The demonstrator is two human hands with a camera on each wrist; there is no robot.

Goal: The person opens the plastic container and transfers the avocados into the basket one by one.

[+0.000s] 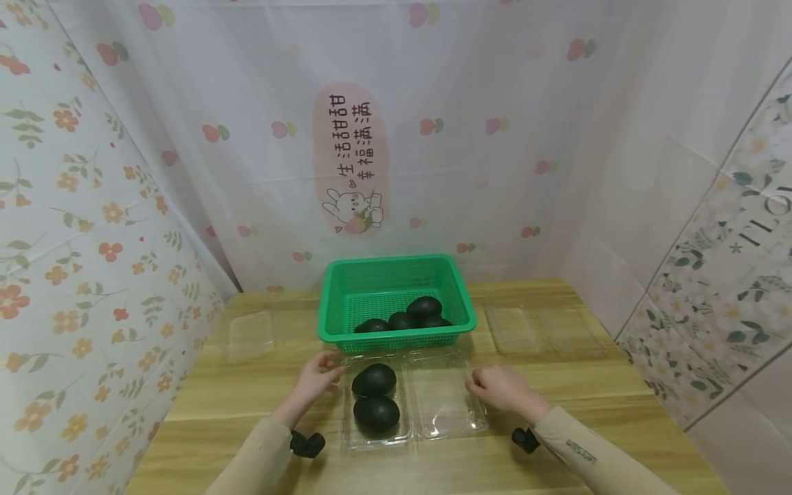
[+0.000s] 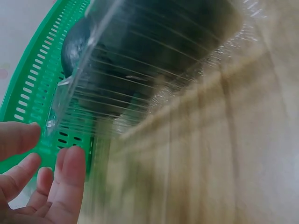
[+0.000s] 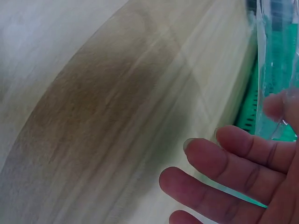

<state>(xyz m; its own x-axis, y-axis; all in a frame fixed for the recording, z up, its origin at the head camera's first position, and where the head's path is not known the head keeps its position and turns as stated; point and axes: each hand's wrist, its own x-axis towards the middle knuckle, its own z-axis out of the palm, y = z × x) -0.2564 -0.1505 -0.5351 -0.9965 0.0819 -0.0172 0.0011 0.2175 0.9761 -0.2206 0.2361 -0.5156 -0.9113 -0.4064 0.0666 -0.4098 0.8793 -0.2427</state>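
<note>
An open clear plastic clamshell box point(image 1: 408, 412) lies on the table. Two dark avocados point(image 1: 376, 414) sit one behind the other in its left half; the right half, its lid point(image 1: 442, 395), holds nothing. My left hand point(image 1: 320, 377) is beside the box's left edge, its fingers parted and loosely bent around no object. In the left wrist view, its fingertips point(image 2: 74, 161) are close to the ribbed clear wall. At the lid's right edge is my right hand point(image 1: 500, 390). The right wrist view shows its fingers spread and the thumb against or very near the plastic; contact is unclear.
A green plastic basket point(image 1: 460, 323) with several more avocados point(image 1: 424, 307) stands just behind the box. Another clear container point(image 1: 251, 333) lies at the left, and a clear open one point(image 1: 516, 330) at the back right. Patterned curtains surround the table.
</note>
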